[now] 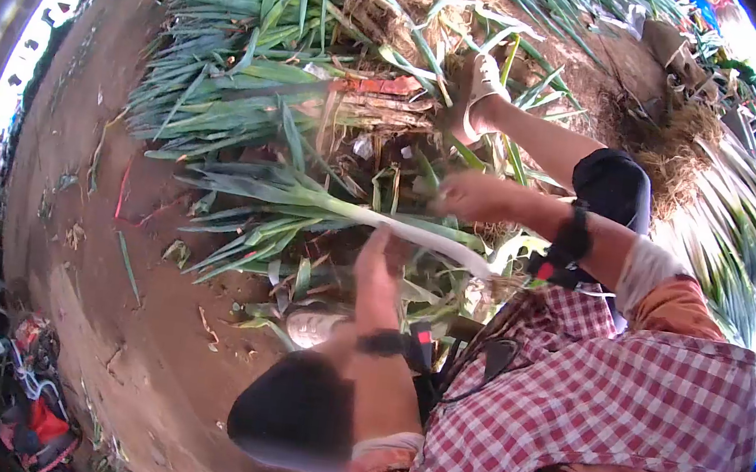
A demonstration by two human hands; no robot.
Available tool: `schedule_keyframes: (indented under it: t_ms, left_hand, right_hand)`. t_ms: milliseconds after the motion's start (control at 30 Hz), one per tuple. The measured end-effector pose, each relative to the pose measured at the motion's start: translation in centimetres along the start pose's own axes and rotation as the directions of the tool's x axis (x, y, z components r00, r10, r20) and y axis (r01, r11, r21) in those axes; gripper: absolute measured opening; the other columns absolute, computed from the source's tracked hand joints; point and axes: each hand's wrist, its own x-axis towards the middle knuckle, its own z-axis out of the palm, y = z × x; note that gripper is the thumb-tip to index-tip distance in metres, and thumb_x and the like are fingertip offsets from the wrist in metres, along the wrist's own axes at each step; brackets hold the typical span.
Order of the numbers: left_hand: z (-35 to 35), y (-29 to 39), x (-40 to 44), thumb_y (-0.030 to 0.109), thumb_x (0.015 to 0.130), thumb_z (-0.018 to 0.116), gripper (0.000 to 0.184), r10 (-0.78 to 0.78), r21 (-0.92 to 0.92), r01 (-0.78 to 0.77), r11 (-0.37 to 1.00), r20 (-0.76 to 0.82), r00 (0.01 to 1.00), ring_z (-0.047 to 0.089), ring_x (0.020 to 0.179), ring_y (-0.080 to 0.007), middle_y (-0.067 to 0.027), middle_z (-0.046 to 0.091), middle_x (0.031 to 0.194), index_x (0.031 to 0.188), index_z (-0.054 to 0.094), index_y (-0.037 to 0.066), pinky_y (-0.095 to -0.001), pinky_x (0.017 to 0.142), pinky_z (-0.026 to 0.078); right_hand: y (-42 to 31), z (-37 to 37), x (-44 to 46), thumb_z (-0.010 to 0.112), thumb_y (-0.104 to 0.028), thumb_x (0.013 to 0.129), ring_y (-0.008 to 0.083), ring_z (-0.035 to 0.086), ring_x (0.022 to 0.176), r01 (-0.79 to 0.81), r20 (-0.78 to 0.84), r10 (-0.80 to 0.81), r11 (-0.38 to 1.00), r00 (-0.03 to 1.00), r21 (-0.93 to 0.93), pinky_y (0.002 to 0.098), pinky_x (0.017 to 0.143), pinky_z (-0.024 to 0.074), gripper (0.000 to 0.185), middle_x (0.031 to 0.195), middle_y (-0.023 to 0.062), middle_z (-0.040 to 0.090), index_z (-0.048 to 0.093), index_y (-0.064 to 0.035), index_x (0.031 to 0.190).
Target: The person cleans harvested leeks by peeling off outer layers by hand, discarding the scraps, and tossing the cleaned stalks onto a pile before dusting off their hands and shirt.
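A long leek (429,239) lies slantwise before me, its green leaves to the left and its white root end near my checked apron. My left hand (377,273) is closed around the white stalk, fingertips against its upper side. Just above the stalk is my right hand (478,197), closed and slightly blurred. Whatever its fingers hold, if anything, cannot be made out. A loose green leaf (427,169) shows beside that hand. Under the held leek lie more green leaves (261,241).
A large heap of leeks (232,42) covers the ground beyond my hands. Another row of leeks (724,224) lies at the right, roots toward me. My shoes (482,94) stand on either side of the work. Bare soil (110,299) with scraps stretches left.
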Motion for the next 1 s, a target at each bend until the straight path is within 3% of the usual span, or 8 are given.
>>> schedule_keyframes:
  t_ms: [167,233,367,433,500,633,867,1000]
  left_hand:
    - [0.1,-1.6,0.0,0.027,0.082,0.051,0.029,-0.068,0.260,0.044,0.965,0.081,0.994,0.055,0.082,-0.0216,-0.0061,0.059,0.092,0.100,0.056,0.005,-0.0292,0.070,0.045]
    - [1.1,-0.2,-3.0,0.030,0.083,0.046,0.034,0.264,0.764,-0.368,0.530,0.264,0.928,0.055,0.084,-0.0219,-0.0063,0.058,0.096,0.104,0.055,0.004,-0.0266,0.074,0.044]
    - [-1.5,1.0,3.2,0.039,0.083,0.042,0.044,-0.212,0.093,0.207,0.974,0.045,0.976,0.052,0.095,-0.0196,-0.0066,0.054,0.109,0.112,0.050,0.006,-0.0320,0.085,0.039]
    - [1.4,0.4,-1.1,0.043,0.082,0.043,0.046,0.135,0.366,-0.253,0.895,0.318,0.938,0.051,0.094,-0.0183,-0.0053,0.055,0.107,0.111,0.050,0.008,-0.0344,0.079,0.040]
    - [3.1,0.4,-1.6,0.044,0.081,0.046,0.046,-0.002,0.324,-0.042,0.945,0.136,0.991,0.053,0.089,-0.0181,-0.0045,0.056,0.103,0.108,0.051,0.009,-0.0319,0.072,0.041]
    - [3.0,0.2,-1.7,0.035,0.085,0.047,0.051,-0.176,0.549,-0.008,0.836,0.283,0.943,0.047,0.104,-0.0292,-0.0161,0.043,0.121,0.123,0.038,0.002,-0.0424,0.084,0.040]
    - [5.7,-2.4,-2.9,0.039,0.083,0.046,0.049,-0.192,0.564,0.045,0.824,0.203,0.960,0.044,0.103,-0.0286,-0.0140,0.045,0.114,0.118,0.043,0.004,-0.0412,0.084,0.038]
    - [4.7,-2.6,-2.3,0.039,0.082,0.048,0.047,-0.189,0.563,0.045,0.825,0.200,0.961,0.047,0.096,-0.0265,-0.0124,0.049,0.107,0.114,0.046,0.004,-0.0391,0.080,0.039]
  right_hand:
    - [0.8,5.6,4.0,0.051,-0.043,0.076,0.0299,0.056,0.074,0.035,0.231,-0.035,0.999,0.972,0.006,0.0395,0.067,0.0423,0.043,0.080,0.0174,0.060,0.060,-0.0027,0.087]
    - [2.2,5.5,3.6,0.055,-0.037,0.073,0.0234,0.054,0.069,0.201,0.228,-0.282,0.925,0.932,0.322,0.0358,0.064,0.0432,0.037,0.081,0.0162,0.060,0.058,-0.0019,0.086]
    - [-0.1,1.7,-0.9,0.059,-0.026,0.069,0.0169,0.051,0.065,0.213,0.038,-0.242,0.910,0.969,0.357,0.0357,0.060,0.0422,0.031,0.075,0.0126,0.059,0.056,0.0011,0.084]
    - [-1.7,-1.6,-5.6,0.055,-0.029,0.076,0.0186,0.052,0.065,0.242,-0.292,-0.128,0.886,0.948,0.396,0.0343,0.059,0.0413,0.032,0.072,0.0120,0.057,0.056,0.0011,0.084]
    - [-2.6,-6.8,-12.0,0.052,-0.027,0.080,0.0180,0.054,0.070,0.266,-0.382,-0.056,0.809,0.922,0.524,0.0334,0.062,0.0427,0.029,0.074,0.0114,0.057,0.056,0.0013,0.087]
    - [-1.6,-13.1,-22.2,0.056,-0.022,0.079,0.0120,0.054,0.069,0.273,-0.710,0.202,0.825,0.674,0.495,0.0293,0.066,0.0451,0.027,0.077,0.0074,0.061,0.057,-0.0009,0.096]
    - [8.5,-23.7,-34.9,0.056,-0.027,0.081,0.0124,0.054,0.055,0.052,-0.870,0.258,0.964,-0.419,0.261,0.0271,0.048,0.0445,0.028,0.067,0.0058,0.058,0.059,0.0002,0.085]
    - [17.7,-24.5,-40.1,0.048,-0.053,0.079,0.0249,0.058,0.070,-0.254,-0.864,0.357,0.853,-0.355,0.456,0.0357,0.060,0.0473,0.061,0.082,0.0156,0.058,0.047,0.0014,0.107]
